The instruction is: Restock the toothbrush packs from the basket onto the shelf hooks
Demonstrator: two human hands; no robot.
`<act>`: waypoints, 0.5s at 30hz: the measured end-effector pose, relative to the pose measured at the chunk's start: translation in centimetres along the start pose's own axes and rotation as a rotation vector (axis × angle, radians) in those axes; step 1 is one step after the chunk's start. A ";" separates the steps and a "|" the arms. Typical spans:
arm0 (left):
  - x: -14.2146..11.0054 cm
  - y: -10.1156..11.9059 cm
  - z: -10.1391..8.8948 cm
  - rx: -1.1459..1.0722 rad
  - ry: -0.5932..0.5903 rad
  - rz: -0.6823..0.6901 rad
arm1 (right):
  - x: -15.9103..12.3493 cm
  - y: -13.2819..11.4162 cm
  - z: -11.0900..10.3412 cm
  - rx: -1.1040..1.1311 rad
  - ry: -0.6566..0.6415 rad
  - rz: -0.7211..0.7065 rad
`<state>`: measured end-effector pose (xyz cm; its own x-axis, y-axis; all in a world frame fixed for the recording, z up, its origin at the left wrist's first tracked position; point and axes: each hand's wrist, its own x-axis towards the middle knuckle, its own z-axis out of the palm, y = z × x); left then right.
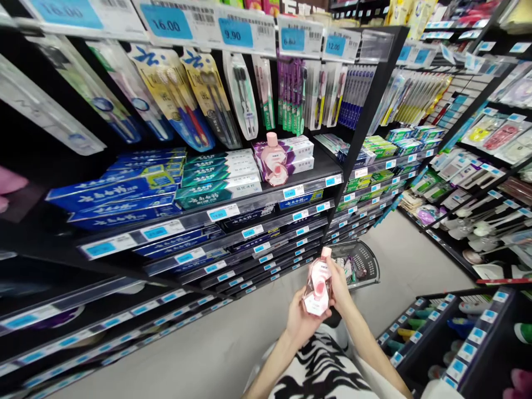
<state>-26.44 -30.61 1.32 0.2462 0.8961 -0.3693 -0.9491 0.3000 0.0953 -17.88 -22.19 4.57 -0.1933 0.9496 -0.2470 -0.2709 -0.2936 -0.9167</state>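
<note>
Both of my hands hold a pink mouthwash bottle (pixel 318 285), tilted, its label and pale pink cap facing up toward me. My left hand (pixel 302 318) wraps round its lower end from the left. From the right, my right hand (pixel 339 285) grips the upper side near the cap. A matching pink bottle (pixel 276 160) stands upright on the shelf ahead, in front of purple and white toothpaste boxes (pixel 303 157). Behind my hands, a grey shopping basket (pixel 369 260) rests on the floor with several packaged items inside.
Green and white toothpaste boxes (pixel 220 183) and blue toothpaste boxes (pixel 120 188) lie on the same shelf. Packaged toothbrushes (pixel 199 94) hang above under price tags. A low rack (pixel 449 332) stands close on my right. Kitchen utensils (pixel 484 221) hang across the aisle. Grey floor (pixel 199 349) lies below.
</note>
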 end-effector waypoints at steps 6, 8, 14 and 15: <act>-0.1 0.4 -0.2 0.020 0.020 -0.002 | 0.1 0.3 0.0 0.002 0.019 0.020; -0.2 0.5 -0.4 0.023 0.016 -0.007 | 0.1 0.2 0.1 -0.009 0.010 0.026; -0.3 0.7 -0.8 -0.029 0.014 -0.019 | 0.0 0.0 0.4 -0.022 -0.005 0.031; -0.3 0.8 -0.8 -0.043 0.013 -0.020 | 0.0 0.1 0.4 -0.027 -0.001 0.031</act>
<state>-27.40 -30.95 0.79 0.2630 0.8858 -0.3824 -0.9517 0.3033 0.0481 -18.27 -22.21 4.63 -0.2022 0.9399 -0.2750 -0.2397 -0.3198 -0.9167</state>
